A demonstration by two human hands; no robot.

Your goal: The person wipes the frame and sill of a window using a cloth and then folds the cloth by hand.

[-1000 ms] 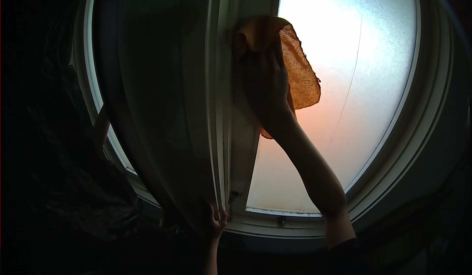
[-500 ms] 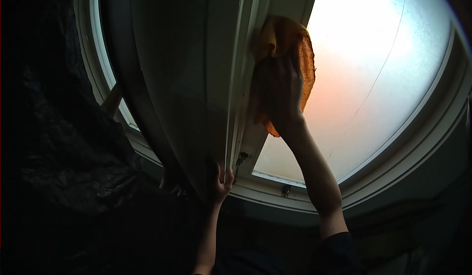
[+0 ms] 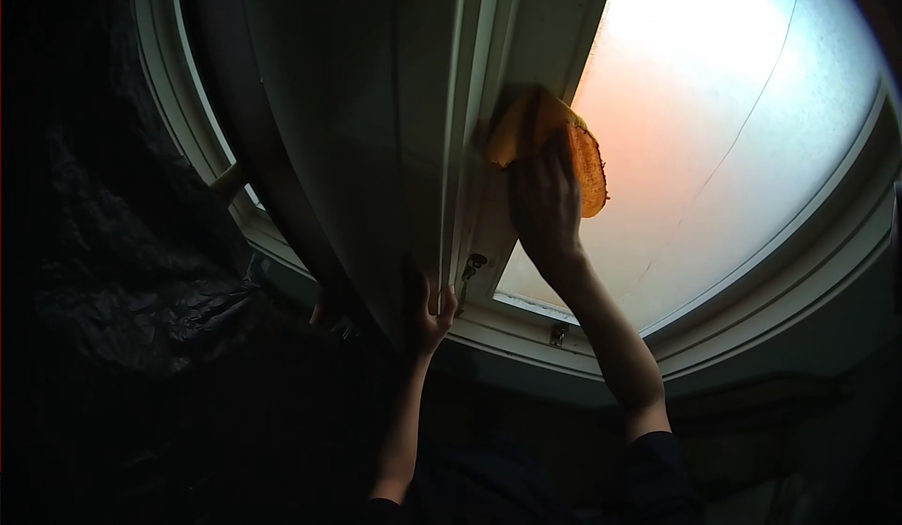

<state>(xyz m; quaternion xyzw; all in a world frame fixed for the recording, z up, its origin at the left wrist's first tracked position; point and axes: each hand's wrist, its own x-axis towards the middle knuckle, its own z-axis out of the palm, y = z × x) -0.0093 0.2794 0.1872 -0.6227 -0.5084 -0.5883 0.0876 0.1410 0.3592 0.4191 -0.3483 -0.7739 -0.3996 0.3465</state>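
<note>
An orange-yellow cloth [image 3: 589, 173] lies under my right hand [image 3: 548, 196], which presses it against the window frame [image 3: 545, 46] beside the bright frosted pane [image 3: 705, 121]. Part of the cloth hangs over the pane's left edge, lit from behind. Lower down, my left hand [image 3: 432, 314] grips the bottom edge of a dark panel [image 3: 348, 102], thumb on one side and fingers on the other. The far side of that hand is in shadow.
A metal latch [image 3: 474, 266] sits on the frame above my left hand, and a second catch [image 3: 558, 334] on the sill. A second window strip [image 3: 202, 84] shows at the left, above dark crinkled plastic sheeting [image 3: 188, 318].
My right hand has slid down along the frame with the cloth. The view has shifted, so the window appears farther right and higher. My left hand still grips the panel.
</note>
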